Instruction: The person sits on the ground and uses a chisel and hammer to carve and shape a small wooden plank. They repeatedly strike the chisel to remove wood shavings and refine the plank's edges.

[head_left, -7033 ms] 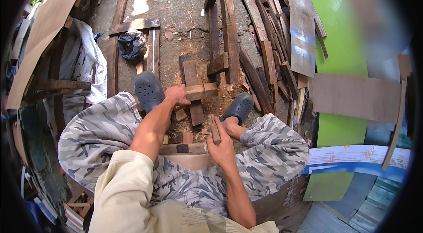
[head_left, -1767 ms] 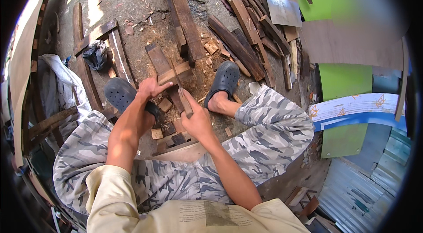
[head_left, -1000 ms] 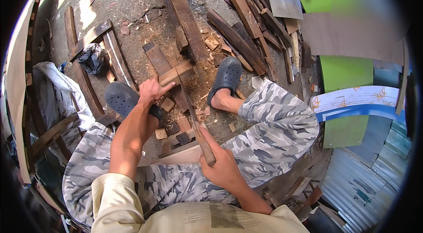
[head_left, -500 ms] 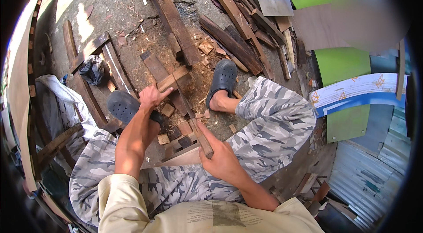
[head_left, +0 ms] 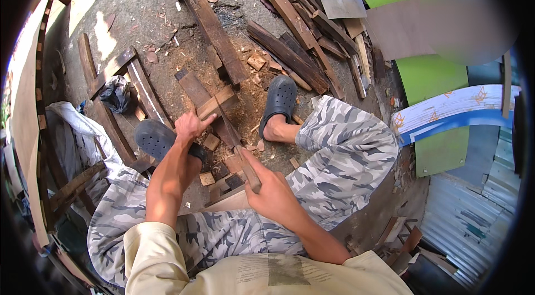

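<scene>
My right hand point(head_left: 268, 188) is wrapped round the wooden handle of a handsaw point(head_left: 249, 170). Its narrow dark blade runs forward and to the left, crossing a short wood block point(head_left: 209, 106) near that block's right end. My left hand point(head_left: 189, 125) grips the block's left end, with the thumb along its near side. Beneath the block lies a longer brown plank point(head_left: 194, 87), lying across at an angle between my feet. How deep the blade sits in the block cannot be made out.
Offcuts point(head_left: 211, 141) and sawdust lie round my dark clogs point(head_left: 278, 100). A long beam point(head_left: 209, 22) stretches ahead, with a pile of old timber point(head_left: 295, 22) to its right. A nailed wood frame point(head_left: 111, 75) and black plastic bag point(head_left: 115, 94) are on the left; corrugated metal point(head_left: 460, 222) at right.
My right hand and the saw have slid slightly forward and left along the cut. My left hand and the block stay nearly in place; the whole view has shifted a little.
</scene>
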The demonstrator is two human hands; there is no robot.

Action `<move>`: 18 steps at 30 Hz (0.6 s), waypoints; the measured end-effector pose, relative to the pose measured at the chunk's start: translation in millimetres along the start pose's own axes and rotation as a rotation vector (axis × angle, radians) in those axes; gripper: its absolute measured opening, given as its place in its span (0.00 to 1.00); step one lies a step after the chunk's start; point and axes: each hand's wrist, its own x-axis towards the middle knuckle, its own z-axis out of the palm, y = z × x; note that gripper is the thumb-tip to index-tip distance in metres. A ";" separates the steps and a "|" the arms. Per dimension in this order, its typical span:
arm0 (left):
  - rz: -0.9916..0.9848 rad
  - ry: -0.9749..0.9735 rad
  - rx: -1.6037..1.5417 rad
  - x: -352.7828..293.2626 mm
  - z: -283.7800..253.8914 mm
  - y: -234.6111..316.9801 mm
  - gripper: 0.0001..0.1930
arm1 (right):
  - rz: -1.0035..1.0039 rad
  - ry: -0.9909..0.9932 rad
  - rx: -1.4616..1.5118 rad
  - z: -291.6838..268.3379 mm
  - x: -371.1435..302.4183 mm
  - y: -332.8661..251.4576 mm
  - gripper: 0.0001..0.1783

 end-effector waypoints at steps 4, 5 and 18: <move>0.006 -0.017 0.005 5.3 4.4 -3.8 0.56 | 0.076 0.008 -0.063 25.8 84.3 -0.3 0.41; 0.005 -0.031 0.006 7.9 4.2 -2.6 0.57 | 0.061 0.031 -0.063 28.5 92.0 4.1 0.41; 0.004 -0.022 -0.002 1.9 8.0 -1.1 0.60 | -0.069 0.115 -0.001 40.3 88.1 37.0 0.40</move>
